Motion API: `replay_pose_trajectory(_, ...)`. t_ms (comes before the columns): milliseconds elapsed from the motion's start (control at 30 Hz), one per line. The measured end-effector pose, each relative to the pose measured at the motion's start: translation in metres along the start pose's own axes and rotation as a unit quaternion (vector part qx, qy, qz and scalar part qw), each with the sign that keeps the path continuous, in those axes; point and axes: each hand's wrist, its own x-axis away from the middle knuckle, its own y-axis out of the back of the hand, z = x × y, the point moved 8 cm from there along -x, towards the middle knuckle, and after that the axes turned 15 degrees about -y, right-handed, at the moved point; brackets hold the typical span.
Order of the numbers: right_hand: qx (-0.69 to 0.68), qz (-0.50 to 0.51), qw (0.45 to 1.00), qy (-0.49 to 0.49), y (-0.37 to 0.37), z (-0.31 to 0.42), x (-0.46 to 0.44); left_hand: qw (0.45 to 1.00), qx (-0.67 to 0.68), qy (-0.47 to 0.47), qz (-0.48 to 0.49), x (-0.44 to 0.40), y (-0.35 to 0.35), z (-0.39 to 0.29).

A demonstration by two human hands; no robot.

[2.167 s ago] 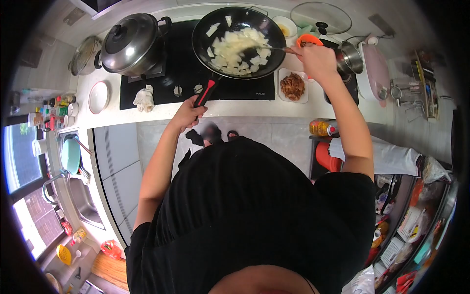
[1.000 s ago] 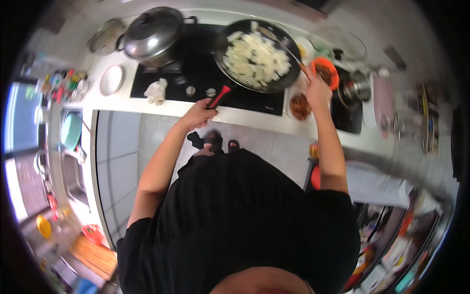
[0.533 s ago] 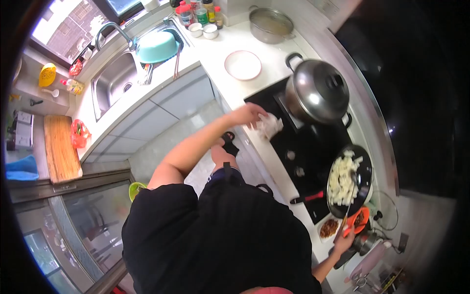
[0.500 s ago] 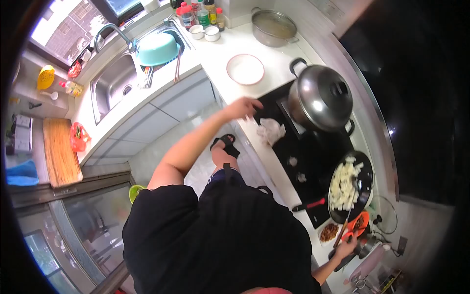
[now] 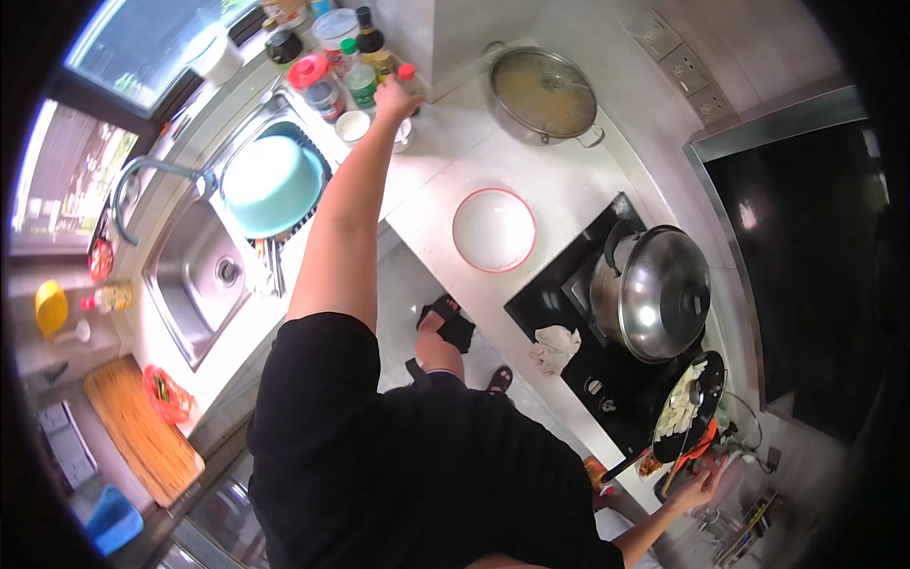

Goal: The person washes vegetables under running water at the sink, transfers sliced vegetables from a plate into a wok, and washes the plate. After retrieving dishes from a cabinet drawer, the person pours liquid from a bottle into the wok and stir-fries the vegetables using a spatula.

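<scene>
My left hand [image 5: 396, 99] is at the back left counter, its fingers curled around the lower part of a small red-capped bottle [image 5: 408, 74]. White cups [image 5: 353, 126] stand just below it. At the lower right, my right hand [image 5: 700, 486] is empty, its fingers apart, beside the spatula's wooden handle [image 5: 674, 471]. The spatula rests in the black wok [image 5: 705, 417], which holds pale chopped pieces [image 5: 679, 408]. Part of the orange bowl [image 5: 706, 437] and the brown food [image 5: 649, 466] show between the wok and my right hand.
A lidded steel pot [image 5: 654, 294] stands on the black hob [image 5: 550, 302], near a crumpled cloth [image 5: 556, 349]. A white bowl [image 5: 494, 229] and a glass-lidded pan [image 5: 543, 92] sit on the counter. The sink [image 5: 194, 275] and teal basin [image 5: 272, 187] are left.
My left hand left the wok handle, passed over the cloth and reached the bottles. My right hand let go of the spatula and moved slightly away. The view turned left.
</scene>
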Motion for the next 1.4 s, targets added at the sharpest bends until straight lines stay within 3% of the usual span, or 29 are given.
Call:
replay_pose_trajectory(100, -0.021, -0.02, 1.0, 0.011, -0.003, 0.034, 0.02, 0.998, -0.019, -0.035, 0.051, -0.025, -0.032, 0.011)
replay_pose_trajectory(133, -0.023, -0.021, 0.999, 0.011, -0.004, 0.042, 0.023, 0.998, 0.026, -0.055, 0.011, -0.029, -0.037, 0.016)
replay_pose_trajectory(200, -0.004, -0.047, 0.999, 0.025, -0.01, 0.057, 0.03, 1.0, -0.002, -0.021, 0.018, -0.017, -0.016, -0.003)
replay_pose_trajectory(267, -0.001, 0.005, 1.0, 0.027, -0.035, 0.094, 0.043, 0.996, 0.027, -0.079, 0.023, -0.007, -0.004, -0.024)
replay_pose_trajectory(333, -0.093, 0.04, 0.994, 0.052, -0.072, 0.134, 0.059, 0.972, 0.142, -0.181, -0.047, 0.011, 0.009, -0.048)
replay_pose_trajectory(400, -0.089, 0.113, 0.989, 0.03, -0.108, 0.153, 0.065, 0.952, 0.23, -0.201, -0.022, 0.043, 0.033, -0.091)
replay_pose_trajectory(500, -0.114, 0.299, 0.946, 0.051, -0.169, 0.254, 0.102, 0.874, 0.417, -0.247, 0.021, 0.112, 0.063, -0.18)
replay_pose_trajectory(567, -0.126, 0.355, 0.911, 0.166, -0.189, 0.298, 0.115, 0.794, 0.546, -0.243, 0.11, 0.172, 0.074, -0.26)
replay_pose_trajectory(600, -0.111, 0.364, 0.9, 0.212, -0.191, 0.324, 0.124, 0.762, 0.581, -0.233, 0.168, 0.204, 0.073, -0.297)
replay_pose_trajectory(700, -0.045, 0.293, 0.879, 0.372, -0.182, 0.367, 0.135, 0.716, 0.524, -0.334, 0.317, 0.289, 0.056, -0.387)
replay_pose_trajectory(733, -0.005, 0.255, 0.878, 0.405, -0.174, 0.373, 0.133, 0.673, 0.542, -0.376, 0.335, 0.318, 0.062, -0.42)
replay_pose_trajectory(800, 0.095, 0.16, 0.849, 0.495, -0.166, 0.362, 0.12, 0.64, 0.565, -0.371, 0.365, 0.355, 0.045, -0.457)
replay_pose_trajectory(833, 0.126, 0.154, 0.854, 0.48, -0.155, 0.351, 0.109, 0.595, 0.6, -0.356, 0.4, 0.371, 0.04, -0.476)
replay_pose_trajectory(900, 0.189, 0.146, 0.859, 0.453, -0.127, 0.331, 0.089, 0.585, 0.566, -0.393, 0.428, 0.394, 0.032, -0.508)
replay_pose_trajectory(967, 0.193, 0.235, 0.883, 0.358, -0.1, 0.31, 0.068, 0.566, 0.532, -0.449, 0.441, 0.42, 0.029, -0.536)
replay_pose_trajectory(1033, 0.218, 0.327, 0.881, 0.263, -0.069, 0.296, 0.054, 0.525, 0.483, -0.462, 0.526, 0.451, 0.015, -0.559)
replay_pose_trajectory(1067, 0.221, 0.299, 0.888, 0.271, -0.059, 0.285, 0.046, 0.504, 0.455, -0.463, 0.57, 0.465, 0.008, -0.567)
replay_pose_trajectory(1100, 0.225, 0.271, 0.893, 0.279, -0.05, 0.27, 0.035, 0.476, 0.449, -0.52, 0.549, 0.477, 0.001, -0.578)
replay_pose_trajectory(1200, 0.25, 0.237, 0.896, 0.281, -0.015, 0.24, 0.027, 0.426, 0.482, -0.322, 0.695, 0.522, -0.019, -0.596)
replay_pose_trajectory(1300, 0.343, 0.215, 0.885, 0.231, -0.001, 0.191, 0.008, 0.411, 0.461, -0.333, 0.713, 0.56, -0.025, -0.616)
replay_pose_trajectory(1400, 0.263, 0.291, 0.897, 0.203, 0.028, 0.153, 0.001, 0.364, 0.459, -0.384, 0.714, 0.599, -0.04, -0.625)
